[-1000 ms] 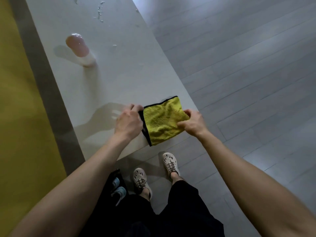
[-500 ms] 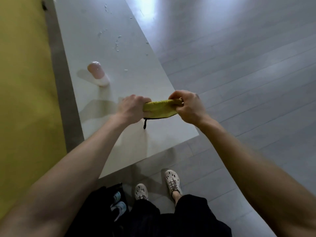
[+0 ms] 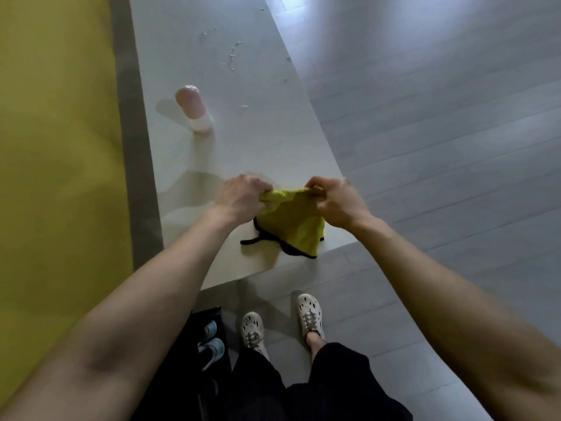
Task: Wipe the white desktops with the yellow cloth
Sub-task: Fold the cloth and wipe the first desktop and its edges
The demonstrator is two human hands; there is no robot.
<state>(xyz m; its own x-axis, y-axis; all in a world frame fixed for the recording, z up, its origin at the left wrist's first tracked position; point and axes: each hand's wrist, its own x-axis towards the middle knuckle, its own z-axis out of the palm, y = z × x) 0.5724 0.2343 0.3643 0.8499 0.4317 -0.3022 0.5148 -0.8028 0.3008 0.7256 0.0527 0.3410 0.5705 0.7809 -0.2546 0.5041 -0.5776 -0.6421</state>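
A yellow cloth (image 3: 293, 224) with black edging hangs over the near end of the white desktop (image 3: 252, 147). My left hand (image 3: 241, 199) grips its upper left corner and my right hand (image 3: 335, 202) pinches its upper right corner. The cloth droops between them, and its lower edge touches the desktop close to the near right corner. Several drops of liquid (image 3: 232, 57) lie on the far part of the desktop.
A pink and white bottle (image 3: 194, 112) stands on the desktop to the far left of my hands. A yellow wall (image 3: 54, 132) runs along the left. Grey plank floor (image 3: 440, 117) lies to the right. A black bag with shoes (image 3: 209, 344) sits beside my feet.
The cloth, bunched into a roll between both hands half a second ago, now hangs unfolded with its lower edge on the desktop. Both hands have kept their hold.
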